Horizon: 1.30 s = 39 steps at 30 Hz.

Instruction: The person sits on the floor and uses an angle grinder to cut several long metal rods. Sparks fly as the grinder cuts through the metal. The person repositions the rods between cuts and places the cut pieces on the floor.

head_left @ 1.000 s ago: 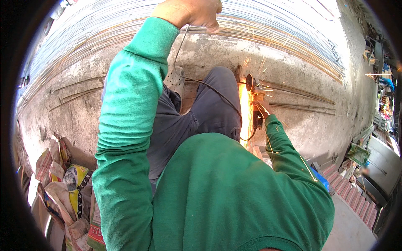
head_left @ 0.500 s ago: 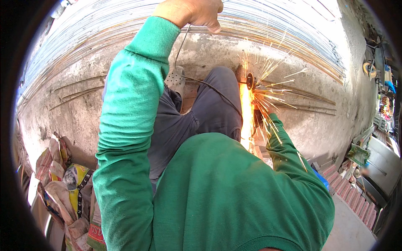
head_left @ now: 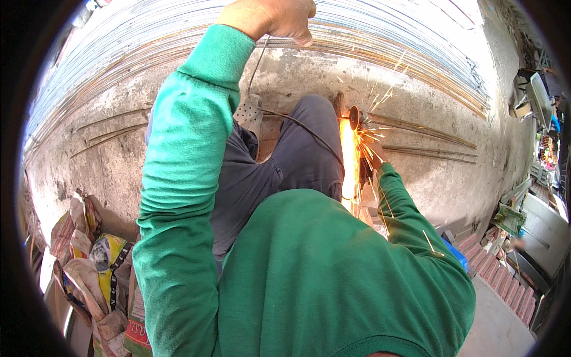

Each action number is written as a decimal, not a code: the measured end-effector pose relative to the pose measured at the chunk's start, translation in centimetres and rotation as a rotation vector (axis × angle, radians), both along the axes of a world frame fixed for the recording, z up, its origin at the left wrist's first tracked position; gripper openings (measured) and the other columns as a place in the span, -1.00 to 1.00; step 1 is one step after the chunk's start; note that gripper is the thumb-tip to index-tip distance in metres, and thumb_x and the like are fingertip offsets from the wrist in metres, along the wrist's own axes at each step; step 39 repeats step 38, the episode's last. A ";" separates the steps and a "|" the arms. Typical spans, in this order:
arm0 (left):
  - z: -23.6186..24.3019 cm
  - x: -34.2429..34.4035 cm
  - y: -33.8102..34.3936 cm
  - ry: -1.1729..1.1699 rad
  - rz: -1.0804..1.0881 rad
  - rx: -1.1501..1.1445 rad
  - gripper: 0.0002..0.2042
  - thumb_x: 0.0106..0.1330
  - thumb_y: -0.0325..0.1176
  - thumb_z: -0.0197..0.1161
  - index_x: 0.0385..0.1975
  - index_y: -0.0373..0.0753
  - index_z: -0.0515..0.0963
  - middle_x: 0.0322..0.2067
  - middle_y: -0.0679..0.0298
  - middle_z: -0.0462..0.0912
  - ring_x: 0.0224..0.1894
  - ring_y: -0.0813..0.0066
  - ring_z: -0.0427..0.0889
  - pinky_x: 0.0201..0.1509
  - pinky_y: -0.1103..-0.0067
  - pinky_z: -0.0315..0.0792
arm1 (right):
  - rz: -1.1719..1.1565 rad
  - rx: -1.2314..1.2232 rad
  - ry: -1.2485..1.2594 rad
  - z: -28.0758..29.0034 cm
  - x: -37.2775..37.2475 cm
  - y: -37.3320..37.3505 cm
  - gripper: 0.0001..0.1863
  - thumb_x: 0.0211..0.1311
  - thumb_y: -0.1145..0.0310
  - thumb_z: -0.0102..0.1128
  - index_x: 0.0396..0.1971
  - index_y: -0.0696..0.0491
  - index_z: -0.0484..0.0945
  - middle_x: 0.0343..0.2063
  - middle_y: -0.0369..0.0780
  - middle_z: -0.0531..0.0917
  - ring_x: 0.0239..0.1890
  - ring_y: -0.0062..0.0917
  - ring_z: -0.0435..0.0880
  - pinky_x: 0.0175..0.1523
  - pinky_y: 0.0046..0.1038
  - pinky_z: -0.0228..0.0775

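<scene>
My right hand [head_left: 376, 153] is closed around an angle grinder, its body mostly hidden by glare and sparks. The grinder's disc [head_left: 355, 118] meets thin steel rods [head_left: 425, 129] beside my right knee, and a bright orange stream of sparks [head_left: 350, 172] shoots back along my leg. My left hand [head_left: 270, 16] is raised at the upper edge, fingers curled and partly cut off by the frame; what it grips, if anything, is hidden. Behind it lies a wide bundle of long rods [head_left: 380, 38]. A dark cable [head_left: 303, 126] runs over my right leg toward the grinder.
Beneath the rods is rough concrete [head_left: 107, 172]. My shoe [head_left: 250, 113] shows between my legs. Crumpled sacks [head_left: 95, 268] are piled at lower left. To the right are red ridged sheets [head_left: 502, 279], a pale panel [head_left: 547, 226] and clutter along the wall.
The disc has tilted and shows more of its face. The spray of sparks to the upper right has shrunk. My left arm has hardly moved.
</scene>
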<state>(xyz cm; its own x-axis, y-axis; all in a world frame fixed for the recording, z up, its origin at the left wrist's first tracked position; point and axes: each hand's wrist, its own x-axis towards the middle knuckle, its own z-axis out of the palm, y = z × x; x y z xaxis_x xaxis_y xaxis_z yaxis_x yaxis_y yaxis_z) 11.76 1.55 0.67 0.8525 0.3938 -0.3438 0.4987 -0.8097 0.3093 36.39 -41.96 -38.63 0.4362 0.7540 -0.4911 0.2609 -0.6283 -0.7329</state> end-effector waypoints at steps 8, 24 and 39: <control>0.1 -0.2 0.0 -0.035 -0.011 0.009 -0.44 0.11 -0.23 0.32 0.12 -0.34 0.46 0.05 -0.02 0.55 0.13 0.06 0.50 0.17 0.31 0.41 | -0.395 -0.232 0.352 -1.2 0.7 -0.3 -0.77 -0.09 0.35 0.41 -0.42 0.14 0.62 -0.52 -0.30 0.62 -0.49 -0.55 0.57 -0.40 -0.45 0.37; -1.4 -0.8 1.0 0.003 0.088 -0.014 -0.43 0.08 -0.20 0.37 0.12 -0.29 0.47 0.04 -0.04 0.55 0.13 0.08 0.49 0.19 0.33 0.39 | -0.570 -0.108 0.429 6.8 -6.5 -5.1 -0.77 -0.04 0.38 0.33 -0.36 0.09 0.53 -0.51 -0.28 0.59 -0.49 -0.54 0.61 -0.39 -0.47 0.47; -4.3 6.8 -10.6 -0.217 -0.309 -0.286 -0.40 0.05 -0.06 0.39 0.08 -0.24 0.51 -0.10 -0.06 0.62 -0.01 -0.01 0.58 0.08 0.28 0.45 | -1.172 1.126 0.793 15.1 -1.0 -3.6 -0.62 0.09 0.26 0.23 -0.17 0.16 0.40 -0.38 -0.11 0.60 -0.41 -0.36 0.65 -0.27 -0.29 0.61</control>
